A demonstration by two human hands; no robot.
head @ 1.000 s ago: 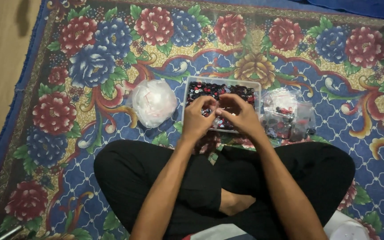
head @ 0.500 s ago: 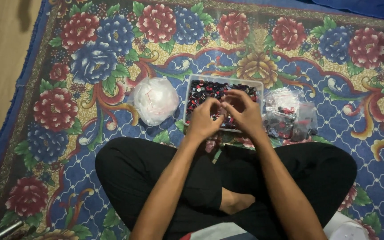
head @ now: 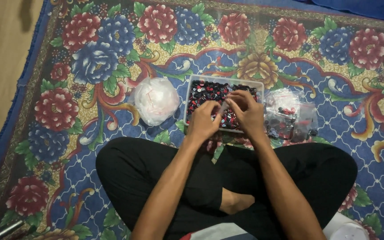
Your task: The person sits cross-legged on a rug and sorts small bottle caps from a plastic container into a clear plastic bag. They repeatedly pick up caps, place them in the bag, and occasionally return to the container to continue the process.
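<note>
I sit cross-legged on a flowered carpet. In front of my knees lies a clear plastic tray (head: pixel 191 91) filled with several small black and red round pieces. My left hand (head: pixel 203 122) and my right hand (head: pixel 245 112) hover over the tray's near half, fingertips meeting. Between them they pinch a small clear plastic bag (head: pixel 224 106); its contents are too small to make out.
A bundle of clear empty bags (head: pixel 155 99) lies left of the tray. Several small filled bags (head: pixel 288 116) with dark and red pieces lie to its right. A bare tan floor (head: pixel 1 53) borders the carpet on the left.
Both hands have stayed over the tray, the fingers shifting slightly as they work the small bag. The view has drifted a little.
</note>
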